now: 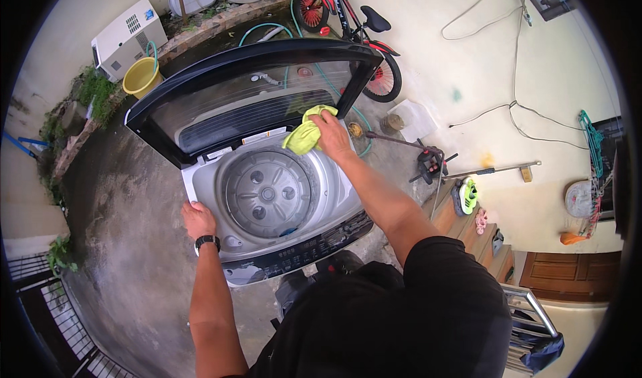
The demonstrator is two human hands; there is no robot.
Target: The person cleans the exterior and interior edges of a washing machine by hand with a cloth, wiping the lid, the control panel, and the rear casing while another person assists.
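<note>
In front of me stands a top-loading washing machine (207,177), its dark glass lid (234,94) raised. The grey metal drum (267,194) shows inside, with a small dark bluish item (288,231) at its near right edge. My right hand (330,135) grips a yellow-green cloth (304,136) by the rear right of the opening, close to the base of the lid. My left hand (198,219) rests on the machine's left rim; its fingertips curl against the side and hold no loose thing. A black control panel (301,247) runs along the near edge.
Behind the machine stand a red and black bicycle (348,17), a green hose (314,64), a yellow bucket (141,77) and a white appliance (130,37). At right, a black-based stand (429,164), a long pole (491,171) and shoes (466,196) on wooden steps (468,227).
</note>
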